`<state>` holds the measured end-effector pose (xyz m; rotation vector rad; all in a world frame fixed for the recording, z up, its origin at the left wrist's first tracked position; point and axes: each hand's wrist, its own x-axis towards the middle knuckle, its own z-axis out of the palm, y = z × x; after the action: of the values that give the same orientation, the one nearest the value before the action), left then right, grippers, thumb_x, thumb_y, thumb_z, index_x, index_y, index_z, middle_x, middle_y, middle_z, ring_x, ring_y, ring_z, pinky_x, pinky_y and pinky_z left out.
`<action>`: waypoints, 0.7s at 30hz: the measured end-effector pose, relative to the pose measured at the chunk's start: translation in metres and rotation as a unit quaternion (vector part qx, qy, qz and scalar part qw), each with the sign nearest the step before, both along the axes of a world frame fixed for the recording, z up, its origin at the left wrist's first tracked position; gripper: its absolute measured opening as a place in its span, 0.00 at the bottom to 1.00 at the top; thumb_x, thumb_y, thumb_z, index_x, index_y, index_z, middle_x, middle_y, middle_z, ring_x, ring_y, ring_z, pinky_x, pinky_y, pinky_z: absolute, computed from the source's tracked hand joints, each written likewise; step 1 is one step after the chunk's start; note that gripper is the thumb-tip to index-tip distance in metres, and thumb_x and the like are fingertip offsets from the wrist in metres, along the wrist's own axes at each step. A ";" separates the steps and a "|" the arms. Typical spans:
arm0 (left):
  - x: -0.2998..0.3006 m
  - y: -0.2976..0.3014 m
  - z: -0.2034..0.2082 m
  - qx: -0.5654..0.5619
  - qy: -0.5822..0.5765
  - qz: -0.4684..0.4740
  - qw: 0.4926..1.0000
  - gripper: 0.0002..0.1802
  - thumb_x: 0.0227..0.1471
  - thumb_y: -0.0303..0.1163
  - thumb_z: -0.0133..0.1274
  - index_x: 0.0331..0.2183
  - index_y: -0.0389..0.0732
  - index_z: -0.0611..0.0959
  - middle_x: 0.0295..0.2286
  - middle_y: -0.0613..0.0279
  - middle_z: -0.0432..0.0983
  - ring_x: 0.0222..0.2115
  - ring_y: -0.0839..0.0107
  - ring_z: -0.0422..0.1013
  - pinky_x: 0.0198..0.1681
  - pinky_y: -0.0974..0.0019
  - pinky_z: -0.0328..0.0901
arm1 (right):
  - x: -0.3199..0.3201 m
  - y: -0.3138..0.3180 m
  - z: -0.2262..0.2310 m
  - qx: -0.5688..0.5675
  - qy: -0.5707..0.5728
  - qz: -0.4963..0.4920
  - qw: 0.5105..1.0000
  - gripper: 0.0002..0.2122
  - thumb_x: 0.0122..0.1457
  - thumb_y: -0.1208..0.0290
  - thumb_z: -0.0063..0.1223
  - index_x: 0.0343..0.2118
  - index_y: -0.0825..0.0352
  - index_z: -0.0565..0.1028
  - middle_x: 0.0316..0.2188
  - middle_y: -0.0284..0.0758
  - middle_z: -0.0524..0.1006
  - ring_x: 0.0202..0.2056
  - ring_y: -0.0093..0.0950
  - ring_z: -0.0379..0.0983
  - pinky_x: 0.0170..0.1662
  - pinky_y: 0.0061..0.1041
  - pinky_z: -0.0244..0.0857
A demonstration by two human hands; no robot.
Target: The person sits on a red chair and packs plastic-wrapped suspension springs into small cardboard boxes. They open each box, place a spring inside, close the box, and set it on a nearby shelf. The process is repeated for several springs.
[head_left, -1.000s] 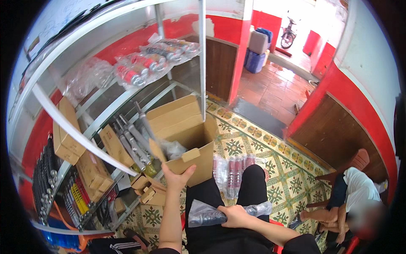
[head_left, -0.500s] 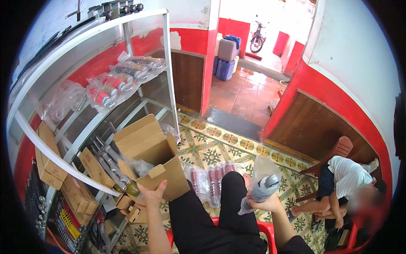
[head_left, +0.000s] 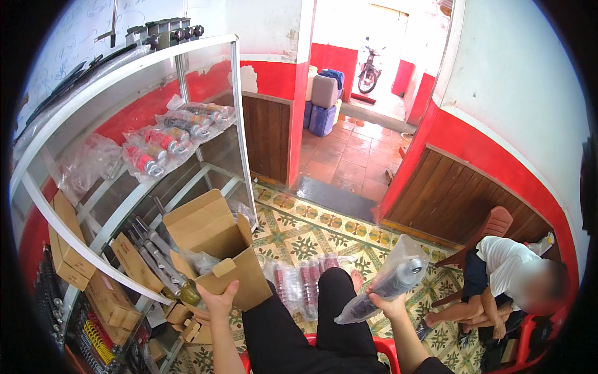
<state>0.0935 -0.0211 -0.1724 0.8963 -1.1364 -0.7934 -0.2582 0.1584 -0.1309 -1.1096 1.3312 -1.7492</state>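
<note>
My left hand (head_left: 219,298) is closed on the near side of an open cardboard box (head_left: 252,280), thumb pressed against its wall. The box tilts beside my left thigh, flaps up, with a clear plastic wrap (head_left: 202,262) showing in it. To the right, my right hand (head_left: 390,304) grips a shock absorber in a clear plastic bag (head_left: 393,278), raised over my right leg. Its metal eye end points up and to the right. Beyond my knees, several red-spring shock absorbers (head_left: 309,287) lie bagged on the tiled floor.
A metal shelf (head_left: 240,124) on the left carries bagged shock absorbers (head_left: 149,159), boxes (head_left: 112,293) and metal fork tubes (head_left: 156,249). At right, a person (head_left: 501,265) sits bent over by a red-brown chair (head_left: 496,223). A doorway with plastic jugs (head_left: 324,100) opens ahead.
The bagged shock absorber has tilted over, now lying slantwise in my right hand with its eye end to the upper right. My left hand still holds the box; the view has shifted slightly.
</note>
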 end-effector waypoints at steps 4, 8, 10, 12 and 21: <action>0.001 -0.003 0.000 0.002 0.000 -0.014 1.000 0.42 0.36 0.35 0.72 0.47 0.33 0.63 0.41 0.53 0.69 0.40 0.66 0.70 0.45 0.62 0.67 | 0.007 -0.005 0.004 0.014 0.016 -0.008 1.000 0.14 0.43 0.81 0.64 0.34 0.68 0.72 0.30 0.33 0.75 0.35 0.25 0.74 0.42 0.28 0.69; 0.001 0.000 0.001 0.003 0.009 -0.002 1.000 0.42 0.36 0.35 0.72 0.47 0.33 0.63 0.41 0.53 0.69 0.41 0.66 0.70 0.45 0.62 0.67 | 0.003 -0.016 0.013 0.004 0.037 -0.010 0.999 0.16 0.42 0.79 0.65 0.36 0.70 0.73 0.31 0.35 0.76 0.35 0.27 0.76 0.41 0.29 0.69; 0.004 -0.002 0.000 0.001 0.003 -0.006 1.000 0.42 0.36 0.35 0.72 0.47 0.33 0.63 0.41 0.53 0.69 0.41 0.66 0.70 0.45 0.62 0.67 | 0.000 -0.018 0.015 -0.009 0.051 -0.002 0.999 0.15 0.43 0.78 0.65 0.35 0.70 0.73 0.31 0.36 0.76 0.35 0.27 0.76 0.42 0.29 0.69; 0.005 -0.002 0.001 0.004 0.005 -0.015 1.000 0.42 0.37 0.35 0.72 0.47 0.33 0.63 0.41 0.53 0.69 0.41 0.66 0.70 0.45 0.63 0.67 | 0.002 -0.018 0.021 -0.009 0.035 -0.002 0.999 0.15 0.43 0.79 0.65 0.35 0.70 0.73 0.31 0.36 0.77 0.36 0.28 0.76 0.43 0.30 0.69; 0.005 -0.006 -0.001 -0.012 0.000 -0.016 1.000 0.42 0.36 0.32 0.72 0.48 0.33 0.62 0.40 0.53 0.71 0.40 0.65 0.72 0.44 0.63 0.69 | -0.013 -0.016 0.033 0.010 0.003 0.043 0.999 0.22 0.40 0.71 0.69 0.38 0.72 0.73 0.32 0.39 0.77 0.38 0.33 0.75 0.48 0.38 0.67</action>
<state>0.0989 -0.0273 -0.1729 0.8603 -1.1604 -0.8055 -0.2717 0.1425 -0.0980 -1.1438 1.2828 -1.6675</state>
